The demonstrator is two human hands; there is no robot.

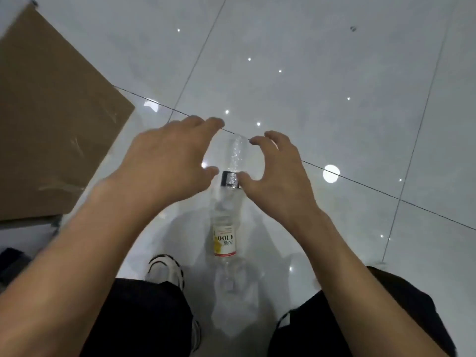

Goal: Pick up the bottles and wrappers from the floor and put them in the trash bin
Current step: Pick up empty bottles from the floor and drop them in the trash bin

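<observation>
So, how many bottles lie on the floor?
2, end to end: the dark-banded bottle between left hand and right hand, the yellow-labelled bottle nearer the shoe. Others may be hidden.

1. Hands: two. The left hand is at 9 o'clock of the upper bottle and the right hand at 3 o'clock of it.
2. Bottles: two clear ones, lying end to end on the floor. The black-banded bottle is at centre, with the yellow-labelled bottle at 6 o'clock of it.
3. Cardboard box: one, at 10 o'clock.
4. White-and-black shoe: one plainly seen, at 7 o'clock.
5. Dark speck: one, at 1 o'clock.
</observation>
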